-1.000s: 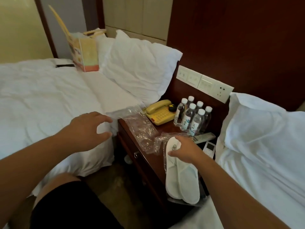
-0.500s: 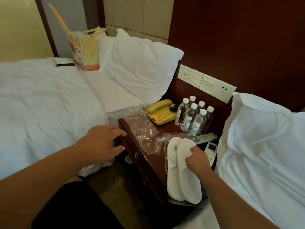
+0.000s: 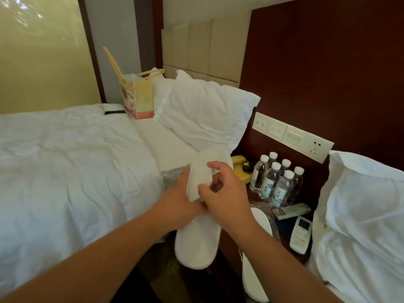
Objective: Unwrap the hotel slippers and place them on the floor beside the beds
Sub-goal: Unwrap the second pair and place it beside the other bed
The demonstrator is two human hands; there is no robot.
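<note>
Held slipper (image 3: 197, 239): lifted clear of the nightstand, over the gap between the left bed (image 3: 72, 167) and the nightstand (image 3: 227, 243); its heel hangs down and its toe points up, likely so the flattened upper can be opened.
Left hand (image 3: 181, 193): closed around the slipper's middle from the left, steadying it.
Right hand (image 3: 227, 193): thumb and forefinger pinch the upper's fabric, apparently prying it away from the sole.
Second slipper (image 3: 255, 256): lies along the nightstand's front edge, partly on crumpled clear wrapping (image 3: 272, 219), waiting its turn.
Water bottles (image 3: 276, 182): clustered at the nightstand's back edge, well out of the way.
Progress: neither slipper is on the floor yet.
</note>
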